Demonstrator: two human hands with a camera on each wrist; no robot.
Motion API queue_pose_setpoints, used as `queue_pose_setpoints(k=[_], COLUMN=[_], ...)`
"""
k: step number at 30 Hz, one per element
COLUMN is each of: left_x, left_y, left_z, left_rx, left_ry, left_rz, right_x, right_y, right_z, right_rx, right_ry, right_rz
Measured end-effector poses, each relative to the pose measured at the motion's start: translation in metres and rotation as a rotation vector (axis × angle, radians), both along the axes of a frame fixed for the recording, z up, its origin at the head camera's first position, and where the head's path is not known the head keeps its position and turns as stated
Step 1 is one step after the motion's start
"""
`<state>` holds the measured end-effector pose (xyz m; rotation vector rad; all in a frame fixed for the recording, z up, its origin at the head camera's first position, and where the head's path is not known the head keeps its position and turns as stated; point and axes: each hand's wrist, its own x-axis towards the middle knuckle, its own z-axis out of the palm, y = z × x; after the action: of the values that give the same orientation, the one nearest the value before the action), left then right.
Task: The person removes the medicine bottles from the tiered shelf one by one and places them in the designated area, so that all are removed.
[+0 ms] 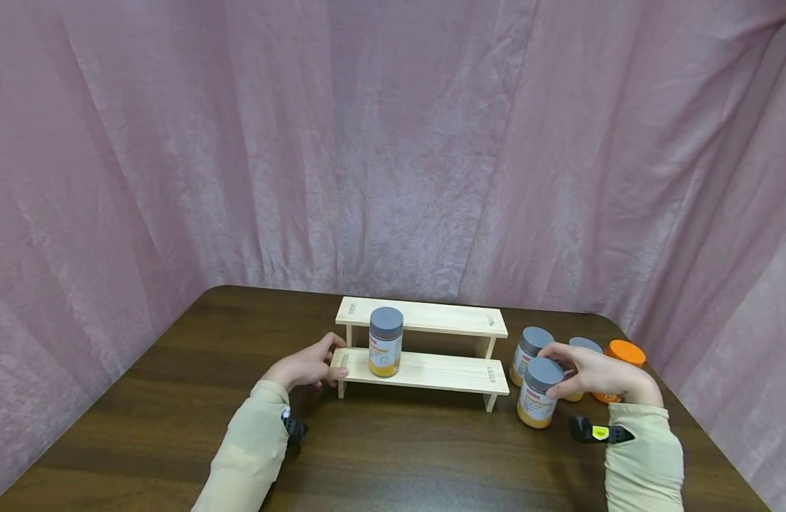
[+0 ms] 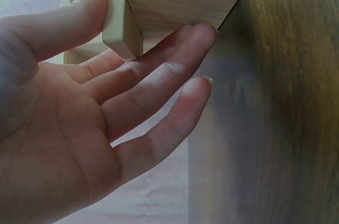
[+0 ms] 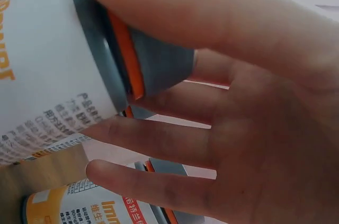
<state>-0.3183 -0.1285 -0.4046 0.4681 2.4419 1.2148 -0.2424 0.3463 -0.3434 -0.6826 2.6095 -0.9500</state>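
A two-tier wooden shelf (image 1: pixel 440 372) stands on the table, with one grey-lidded supplement jar (image 1: pixel 385 354) upright on the left part of its lower board. My left hand (image 1: pixel 305 365) holds the shelf's left end. In the left wrist view the thumb lies against the board (image 2: pixel 123 20), and the other fingers extend past its far side near the leg. To the right of the shelf, my right hand (image 1: pixel 599 373) grips a second grey-lidded jar (image 1: pixel 536 404) by its lid, between thumb and fingers. Whether this jar touches the table I cannot tell.
Close behind the gripped jar stand another grey-lidded jar (image 1: pixel 536 339), one more with a grey lid (image 1: pixel 585 345) and an orange-lidded jar (image 1: pixel 625 352). The dark wooden table (image 1: pixel 393 455) ends at a pink curtain (image 1: pixel 406 156). Each wrist wears a black camera strap.
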Motion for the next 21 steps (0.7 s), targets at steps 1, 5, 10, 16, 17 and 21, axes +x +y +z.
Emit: queue_pose_setpoints(k=[1, 5, 10, 16, 17, 21], left_x=[0.0, 0.0, -0.001, -0.002, -0.002, -0.002], left_y=[0.0, 0.0, 0.0, -0.001, -0.001, 0.0], left_z=[0.0, 0.0, -0.001, -0.003, -0.003, -0.002], left_rx=[0.001, 0.003, 0.004, 0.012, 0.013, 0.011], left_ry=[-0.002, -0.001, -0.001, -0.003, -0.003, -0.004], left_rz=[0.004, 0.008, 0.01, 0.01, 0.01, 0.007], right_x=[0.0, -0.001, 0.001, 0.005, 0.007, 0.011], right_y=[0.0, 0.002, 0.001, -0.005, -0.007, -0.014], right_z=[0.0, 0.0, 0.004, 0.012, 0.013, 0.018], right_rx=[0.001, 0.0, -0.029, -0.006, 0.009, 0.057], right_ry=[0.0, 0.004, 0.032, 0.121, 0.144, 0.24], right_rz=[-0.001, -0.003, 0.009, -0.018, -0.031, -0.091])
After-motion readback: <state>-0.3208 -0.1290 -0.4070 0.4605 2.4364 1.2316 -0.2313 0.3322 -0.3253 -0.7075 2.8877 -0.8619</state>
